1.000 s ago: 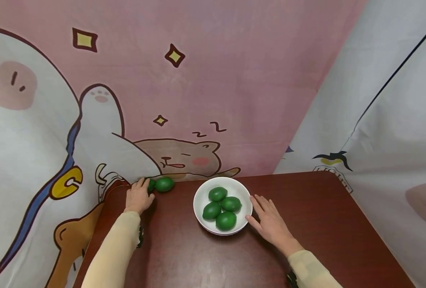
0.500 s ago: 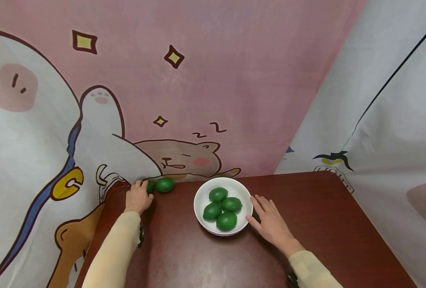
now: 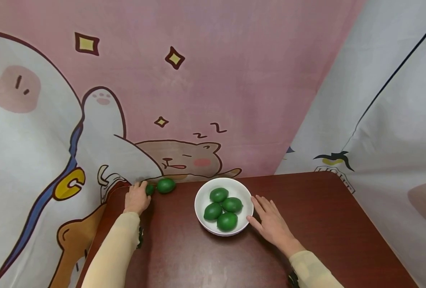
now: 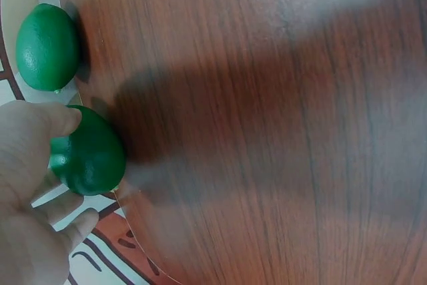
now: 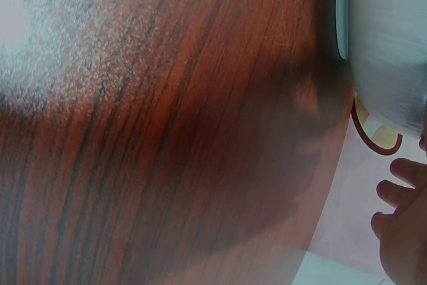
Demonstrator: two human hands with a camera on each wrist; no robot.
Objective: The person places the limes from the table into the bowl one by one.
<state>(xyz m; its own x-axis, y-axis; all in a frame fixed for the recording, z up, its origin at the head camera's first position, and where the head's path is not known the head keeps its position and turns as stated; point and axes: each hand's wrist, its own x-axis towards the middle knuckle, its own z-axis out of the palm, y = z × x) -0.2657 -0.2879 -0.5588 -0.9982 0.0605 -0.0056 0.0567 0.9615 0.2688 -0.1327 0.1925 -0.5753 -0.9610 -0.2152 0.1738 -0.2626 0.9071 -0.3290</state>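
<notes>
At the table's far left corner my left hand holds a green lime, thumb on one side and fingers reaching behind it. Another lime lies just to the right, close to the back edge; the left wrist view shows a small gap between the two. A white bowl stands near the middle with several limes in it. My right hand is at the bowl's right side, fingers extended, fingertips at its rim. In the right wrist view the bowl's outer wall appears beside those fingers.
The dark red-brown wooden table reaches back to a pink and white cartoon-printed cloth. Whitish cloth hangs along the right side.
My left hand has shifted slightly toward me with its lime, and the gap to the neighbouring lime has widened a little. My right hand and the bowl stay in place.
</notes>
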